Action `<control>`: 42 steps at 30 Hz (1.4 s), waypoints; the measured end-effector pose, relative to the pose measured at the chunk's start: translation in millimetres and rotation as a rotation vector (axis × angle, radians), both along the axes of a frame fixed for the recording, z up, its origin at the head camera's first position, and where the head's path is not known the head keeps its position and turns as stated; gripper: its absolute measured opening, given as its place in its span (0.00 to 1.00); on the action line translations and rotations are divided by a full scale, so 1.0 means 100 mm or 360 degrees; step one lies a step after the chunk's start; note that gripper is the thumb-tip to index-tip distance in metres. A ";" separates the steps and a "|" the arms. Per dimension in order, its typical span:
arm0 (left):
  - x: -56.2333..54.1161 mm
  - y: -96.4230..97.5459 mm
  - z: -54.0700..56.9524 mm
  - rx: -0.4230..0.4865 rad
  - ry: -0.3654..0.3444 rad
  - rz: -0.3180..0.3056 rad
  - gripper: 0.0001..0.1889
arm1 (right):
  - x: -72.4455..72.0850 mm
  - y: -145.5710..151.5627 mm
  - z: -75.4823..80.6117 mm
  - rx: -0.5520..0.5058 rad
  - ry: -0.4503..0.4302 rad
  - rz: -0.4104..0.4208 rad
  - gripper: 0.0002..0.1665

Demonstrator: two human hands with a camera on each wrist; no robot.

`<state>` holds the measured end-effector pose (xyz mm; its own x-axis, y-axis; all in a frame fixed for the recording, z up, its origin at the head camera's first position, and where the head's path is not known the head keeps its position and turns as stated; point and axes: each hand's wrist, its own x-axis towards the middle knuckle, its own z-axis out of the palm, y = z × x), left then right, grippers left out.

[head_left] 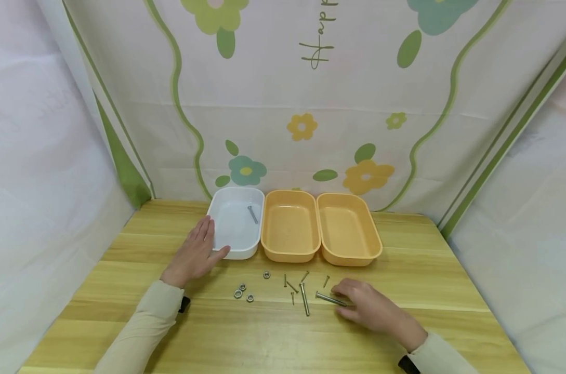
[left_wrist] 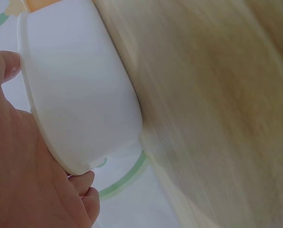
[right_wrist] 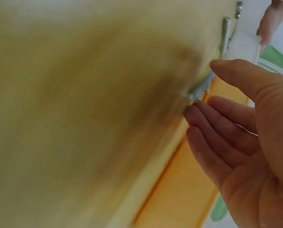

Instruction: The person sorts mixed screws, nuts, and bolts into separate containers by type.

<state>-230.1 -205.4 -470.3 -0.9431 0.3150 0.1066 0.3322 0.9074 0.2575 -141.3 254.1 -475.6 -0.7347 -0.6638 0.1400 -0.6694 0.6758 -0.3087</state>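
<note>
My left hand (head_left: 194, 255) holds the near left corner of a white tray (head_left: 236, 255), thumb at the front rim and fingers along the left side. In the left wrist view, the thumb (left_wrist: 7, 65) hooks at the tray's rim. One bolt (head_left: 252, 214) lies inside this tray. On the table at the right, my right hand (head_left: 369, 306) is at a long bolt (head_left: 328, 298), its thumb and fingers spread apart around the shank's end. The right wrist view shows a gap between thumb and fingertips, with the bolt (right_wrist: 201, 89) just beyond.
Two orange trays (head_left: 290, 257) (head_left: 353, 261) stand right of the white one. Before them lie another long bolt (head_left: 304, 299), several small screws (head_left: 292, 286) and several hex nuts (head_left: 238, 294). A flowered cloth (head_left: 273, 93) hangs behind the wooden table (head_left: 245, 343).
</note>
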 end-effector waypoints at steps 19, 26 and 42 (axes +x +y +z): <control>-0.03 -0.01 -0.01 0.0002 0.0025 -0.0011 0.50 | -0.15 -0.10 0.07 0.0030 -0.0289 0.0009 0.04; -0.02 0.00 -0.01 -0.0008 0.0008 -0.0005 0.50 | -0.16 -0.17 0.06 0.0190 -0.0089 0.0043 0.12; -0.02 -0.01 -0.02 -0.0005 -0.0010 -0.0001 0.50 | -0.25 -0.27 0.29 0.0221 0.0150 0.0179 0.12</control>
